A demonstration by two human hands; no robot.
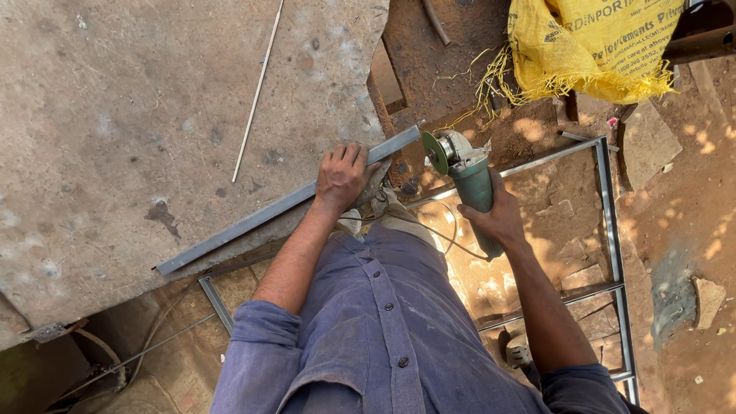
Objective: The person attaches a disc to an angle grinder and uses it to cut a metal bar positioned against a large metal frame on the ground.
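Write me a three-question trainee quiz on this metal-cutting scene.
1. True or false: the left hand presses on the long metal bar.
2. Which tool does the right hand grip? A) hammer B) angle grinder C) drill
3. What colour is the sack lying at top right?

Key: 1 true. 2 B. 3 yellow.
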